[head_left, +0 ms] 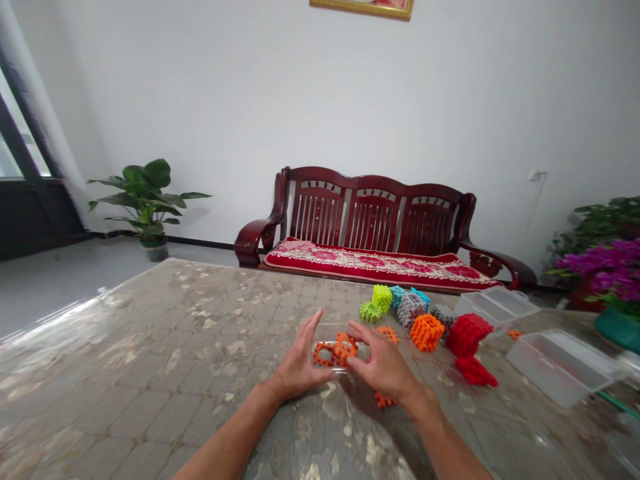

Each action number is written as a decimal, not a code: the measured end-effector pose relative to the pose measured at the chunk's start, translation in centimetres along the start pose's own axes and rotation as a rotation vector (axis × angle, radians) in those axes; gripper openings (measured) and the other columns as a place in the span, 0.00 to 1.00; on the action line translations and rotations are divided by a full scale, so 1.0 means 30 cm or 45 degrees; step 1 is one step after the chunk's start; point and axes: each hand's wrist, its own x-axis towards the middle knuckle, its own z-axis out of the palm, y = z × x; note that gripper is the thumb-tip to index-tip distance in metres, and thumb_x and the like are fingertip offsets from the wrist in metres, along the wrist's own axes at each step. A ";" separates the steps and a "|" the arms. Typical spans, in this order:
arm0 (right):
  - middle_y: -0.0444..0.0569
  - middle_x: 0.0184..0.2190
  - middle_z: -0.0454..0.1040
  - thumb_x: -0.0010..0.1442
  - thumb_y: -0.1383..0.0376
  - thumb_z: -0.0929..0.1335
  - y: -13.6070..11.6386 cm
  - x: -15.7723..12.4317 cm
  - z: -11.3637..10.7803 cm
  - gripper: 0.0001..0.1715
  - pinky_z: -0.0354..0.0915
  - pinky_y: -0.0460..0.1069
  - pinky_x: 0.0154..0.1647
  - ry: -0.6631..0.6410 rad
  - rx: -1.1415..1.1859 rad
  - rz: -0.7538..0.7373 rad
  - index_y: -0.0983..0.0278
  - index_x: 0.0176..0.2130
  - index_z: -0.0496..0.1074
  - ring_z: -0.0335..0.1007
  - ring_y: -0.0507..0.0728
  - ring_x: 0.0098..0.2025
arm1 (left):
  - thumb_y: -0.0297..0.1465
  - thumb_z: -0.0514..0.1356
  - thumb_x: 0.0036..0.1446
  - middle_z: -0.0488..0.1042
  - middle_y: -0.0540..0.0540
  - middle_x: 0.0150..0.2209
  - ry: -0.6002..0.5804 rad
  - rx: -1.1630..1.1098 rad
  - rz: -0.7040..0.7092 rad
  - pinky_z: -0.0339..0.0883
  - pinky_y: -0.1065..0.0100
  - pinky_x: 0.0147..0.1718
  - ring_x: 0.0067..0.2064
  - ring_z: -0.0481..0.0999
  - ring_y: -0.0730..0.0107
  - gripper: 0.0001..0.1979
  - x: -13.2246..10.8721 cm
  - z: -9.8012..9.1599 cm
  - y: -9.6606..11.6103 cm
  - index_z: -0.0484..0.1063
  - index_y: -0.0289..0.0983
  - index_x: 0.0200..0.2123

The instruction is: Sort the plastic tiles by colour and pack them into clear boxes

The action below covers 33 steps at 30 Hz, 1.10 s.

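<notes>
Near the middle of the tabletop, my left hand (pixel 301 360) holds the left side of a small clear plastic box (pixel 340 371), thumb at the near edge and fingers at the far side. My right hand (pixel 384 361) is at the box's right side, its thumb and fingers around an orange notched square piece (pixel 346 347). Beside that piece, an orange notched ring (pixel 324 354) shows within the box. Another orange flat piece (pixel 389 334) lies behind my right hand. One more orange piece (pixel 384 400) sits partly hidden under my right wrist.
Right of my hands stand lime blocks (pixel 382 297), a grey block (pixel 411 310), an orange cube (pixel 427 333) and red blocks (pixel 469 335). Farther right are a translucent bin (pixel 563 367) and a clear lid or tray (pixel 497 305). A wooden bench (pixel 375 220) stands beyond the patterned table (pixel 150 373).
</notes>
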 end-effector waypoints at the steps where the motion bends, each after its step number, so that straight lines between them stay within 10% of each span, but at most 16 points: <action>1: 0.52 0.54 0.77 0.52 0.66 0.71 -0.010 0.003 0.008 0.38 0.63 0.58 0.61 -0.030 -0.056 -0.008 0.58 0.62 0.67 0.72 0.62 0.56 | 0.38 0.74 0.43 0.53 0.32 0.69 0.008 -0.004 0.005 0.51 0.41 0.66 0.69 0.54 0.41 0.60 -0.001 0.002 -0.003 0.41 0.40 0.72; 12: 0.52 0.55 0.76 0.52 0.69 0.68 -0.065 0.064 0.054 0.33 0.65 0.55 0.59 -0.173 -0.228 -0.130 0.59 0.58 0.73 0.71 0.61 0.56 | 0.35 0.73 0.42 0.52 0.32 0.69 0.004 -0.041 -0.001 0.52 0.41 0.66 0.69 0.54 0.42 0.61 0.001 0.008 -0.001 0.39 0.39 0.72; 27: 0.50 0.38 0.82 0.57 0.63 0.64 0.094 -0.081 -0.093 0.16 0.69 0.51 0.43 0.187 -0.022 0.208 0.61 0.39 0.79 0.77 0.58 0.40 | 0.38 0.73 0.46 0.53 0.34 0.69 -0.017 0.021 -0.035 0.50 0.42 0.67 0.70 0.54 0.44 0.58 -0.001 0.003 0.005 0.40 0.40 0.72; 33: 0.46 0.34 0.81 0.50 0.69 0.65 0.113 -0.146 -0.134 0.16 0.64 0.48 0.36 -0.206 -0.184 0.422 0.61 0.37 0.80 0.75 0.57 0.36 | 0.38 0.72 0.46 0.52 0.34 0.69 -0.025 0.034 -0.027 0.50 0.43 0.67 0.69 0.54 0.44 0.57 0.003 0.001 0.003 0.41 0.40 0.72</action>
